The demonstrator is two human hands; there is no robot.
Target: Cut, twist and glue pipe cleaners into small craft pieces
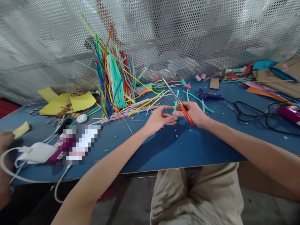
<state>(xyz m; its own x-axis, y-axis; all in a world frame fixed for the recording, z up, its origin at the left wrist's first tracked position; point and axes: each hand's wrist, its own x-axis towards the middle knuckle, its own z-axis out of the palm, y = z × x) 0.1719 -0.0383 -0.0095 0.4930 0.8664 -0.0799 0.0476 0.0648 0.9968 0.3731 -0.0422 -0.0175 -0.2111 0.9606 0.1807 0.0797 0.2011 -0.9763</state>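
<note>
Red-handled scissors [185,113] are held in my right hand [195,115], their metal blades pointing up and away to the left. A short teal pipe cleaner [176,99] stands nearly upright where the fingertips of both hands meet. My left hand [159,120] is curled, its fingertips closed at the lower end of that piece; the exact contact is partly hidden. Just beyond my hands lie a longer green pipe cleaner [199,100] and a twisted pink piece [187,86].
A tall bundle of coloured pipe cleaners [114,81] stands back left. Yellow paper [56,104], a blurred-out phone [83,143] and a white charger [39,152] lie left. A blue glue gun [208,95] trails its black cord [243,112] right. Another person's hand [6,139] is far left.
</note>
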